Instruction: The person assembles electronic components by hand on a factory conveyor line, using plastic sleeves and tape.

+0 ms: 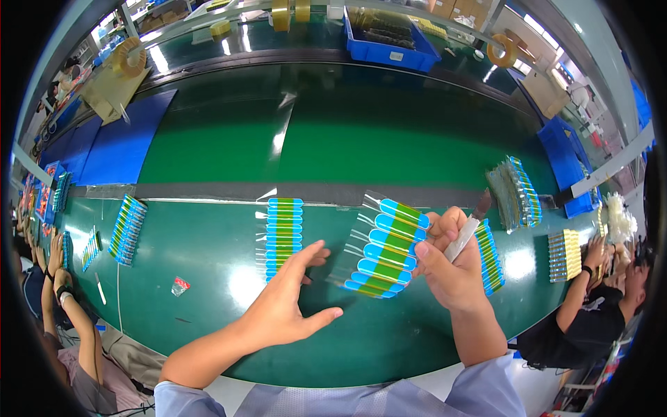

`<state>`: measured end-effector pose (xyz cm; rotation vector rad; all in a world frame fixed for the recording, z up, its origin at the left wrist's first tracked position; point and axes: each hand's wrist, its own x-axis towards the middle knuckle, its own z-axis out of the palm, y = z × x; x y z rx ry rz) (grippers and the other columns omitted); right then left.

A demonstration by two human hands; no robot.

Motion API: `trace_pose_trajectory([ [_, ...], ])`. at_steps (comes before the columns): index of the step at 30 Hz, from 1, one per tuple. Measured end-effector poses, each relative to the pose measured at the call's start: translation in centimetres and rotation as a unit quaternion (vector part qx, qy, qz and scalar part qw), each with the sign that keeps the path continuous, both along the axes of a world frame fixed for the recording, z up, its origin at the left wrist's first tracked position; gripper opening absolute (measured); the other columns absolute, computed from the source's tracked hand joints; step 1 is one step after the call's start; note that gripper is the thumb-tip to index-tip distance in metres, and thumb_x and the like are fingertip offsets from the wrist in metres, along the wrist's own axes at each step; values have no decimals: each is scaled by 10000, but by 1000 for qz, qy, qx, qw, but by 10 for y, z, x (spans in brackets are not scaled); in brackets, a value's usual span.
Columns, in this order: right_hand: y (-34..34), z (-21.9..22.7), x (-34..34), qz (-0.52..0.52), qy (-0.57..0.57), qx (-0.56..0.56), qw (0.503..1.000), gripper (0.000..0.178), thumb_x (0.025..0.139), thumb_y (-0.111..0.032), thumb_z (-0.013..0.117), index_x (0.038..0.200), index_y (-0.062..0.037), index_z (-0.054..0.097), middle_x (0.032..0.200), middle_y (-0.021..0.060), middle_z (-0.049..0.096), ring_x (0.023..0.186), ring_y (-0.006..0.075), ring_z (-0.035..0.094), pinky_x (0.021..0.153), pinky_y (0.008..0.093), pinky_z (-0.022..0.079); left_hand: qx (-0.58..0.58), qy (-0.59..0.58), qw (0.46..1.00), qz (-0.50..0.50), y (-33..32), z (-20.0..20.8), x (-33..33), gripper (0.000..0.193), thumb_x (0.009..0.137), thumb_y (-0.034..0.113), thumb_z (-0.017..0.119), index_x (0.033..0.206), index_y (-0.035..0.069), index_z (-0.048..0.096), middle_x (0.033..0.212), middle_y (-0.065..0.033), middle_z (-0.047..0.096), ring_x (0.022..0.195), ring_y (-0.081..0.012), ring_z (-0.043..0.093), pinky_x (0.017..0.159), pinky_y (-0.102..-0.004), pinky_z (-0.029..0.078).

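My right hand (448, 264) grips one edge of a strip of blue-and-green round-ended packs (389, 243), held tilted above the table. White slender shapes under clear film stick out from the strip's left side. The same hand also holds a knife (462, 238), its pale handle across the fingers and its dark blade pointing up. My left hand (285, 299) is open and empty, fingers spread, left of the strip. Just beyond its fingertips, a second strip (285, 226) lies on the green table (208, 313). Another strip (489, 257) lies partly behind my right hand.
A stack of strips (515, 194) stands at the right, near a blue bin (566, 163). More strips (127, 229) lie to the left, with a small red-and-white packet (180, 285). Beyond runs a green conveyor belt (389, 132). Co-workers' arms (577, 299) reach in at both sides.
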<state>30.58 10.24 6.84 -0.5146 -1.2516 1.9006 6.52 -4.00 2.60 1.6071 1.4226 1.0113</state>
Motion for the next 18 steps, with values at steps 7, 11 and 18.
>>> trace_pose_trajectory([
  [7, 7, -19, 21, -34, -80, -8, 996, 348, 949, 91, 571, 1041, -118, 308, 1125, 132, 564, 980, 243, 706, 659, 358, 671, -109, -278, 950, -90, 24, -7, 15, 267, 907, 103, 777, 1121, 12, 646, 797, -9, 687, 680, -30, 600, 568, -228, 443],
  [11, 14, -35, 29, -81, -193, 40, 977, 368, 939, 110, 564, 1043, -117, 293, 1140, 126, 558, 980, 246, 709, 689, 365, 670, -127, -139, 979, -80, 37, -4, 25, 164, 928, 98, 751, 1028, 23, 644, 720, -2, 665, 605, -57, 594, 540, -247, 446],
  [18, 25, -63, 16, -146, -500, 324, 789, 366, 826, -59, 738, 1062, -5, 463, 930, 198, 621, 859, 348, 680, 661, 463, 522, -17, 205, 978, 35, 55, -6, 38, 451, 812, 247, 814, 1158, 57, 596, 886, -123, 667, 767, -297, 696, 657, -411, 546],
])
